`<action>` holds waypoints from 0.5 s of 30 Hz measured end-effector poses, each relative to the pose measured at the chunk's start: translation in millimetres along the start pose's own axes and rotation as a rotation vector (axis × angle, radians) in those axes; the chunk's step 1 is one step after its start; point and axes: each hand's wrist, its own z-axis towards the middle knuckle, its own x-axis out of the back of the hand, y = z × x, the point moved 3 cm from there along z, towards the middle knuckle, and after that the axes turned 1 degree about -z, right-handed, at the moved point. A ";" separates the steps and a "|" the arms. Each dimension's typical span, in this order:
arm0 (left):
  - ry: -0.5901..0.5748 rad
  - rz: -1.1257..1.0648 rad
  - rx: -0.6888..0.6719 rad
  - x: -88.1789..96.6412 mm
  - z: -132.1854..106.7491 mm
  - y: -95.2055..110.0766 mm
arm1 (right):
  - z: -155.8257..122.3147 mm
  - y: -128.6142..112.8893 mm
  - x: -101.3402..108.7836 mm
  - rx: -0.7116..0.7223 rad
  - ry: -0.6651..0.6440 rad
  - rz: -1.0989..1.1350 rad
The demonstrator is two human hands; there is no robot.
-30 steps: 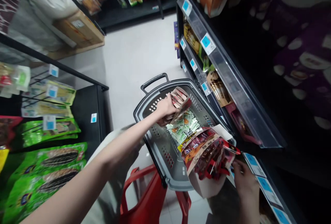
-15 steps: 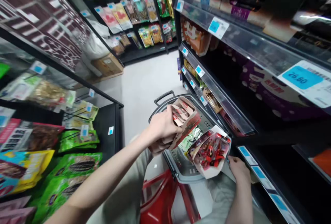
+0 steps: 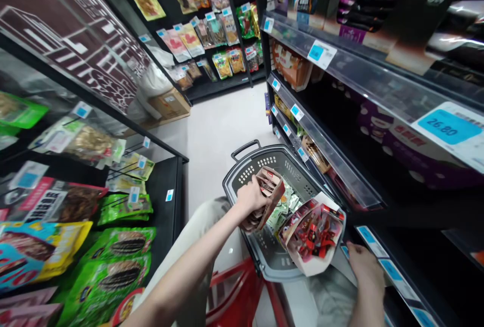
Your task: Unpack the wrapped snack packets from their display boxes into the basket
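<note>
My left hand (image 3: 252,200) is closed around a small open cardboard box (image 3: 273,191) with flat packets inside, holding it over the grey shopping basket (image 3: 260,153). Green-and-white sachets (image 3: 285,203) lie in the basket. Beside them, a white-edged open carton (image 3: 319,261) of red-wrapped sweets (image 3: 315,236) leans tilted at the basket's right side. My right hand (image 3: 365,269) is right of that carton, by the shelf edge. Its fingers are curled at a grey flat piece (image 3: 342,266) whose kind I cannot make out.
A red plastic frame (image 3: 236,291) stands below the basket. Shelves with price labels (image 3: 391,271) run close along the right. Bagged snacks (image 3: 124,241) hang and lie on the left rack. A brown cardboard box (image 3: 170,106) sits on the floor ahead.
The cardboard box in my left hand is lower, deeper over the basket, and tipped differently. The whole view has shifted slightly. My right hand stays by the shelf edge.
</note>
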 end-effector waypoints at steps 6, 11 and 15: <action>0.102 0.019 -0.015 46.4 4.3 -32.3 | -75.4 -10.0 29.4 0.023 0.613 0.400; 0.153 0.010 0.014 74.4 18.2 -58.9 | -163.2 -112.3 -50.2 0.522 0.453 0.517; 0.160 -0.071 0.021 85.9 28.1 -84.5 | -110.1 -218.3 -151.0 0.540 -0.145 0.079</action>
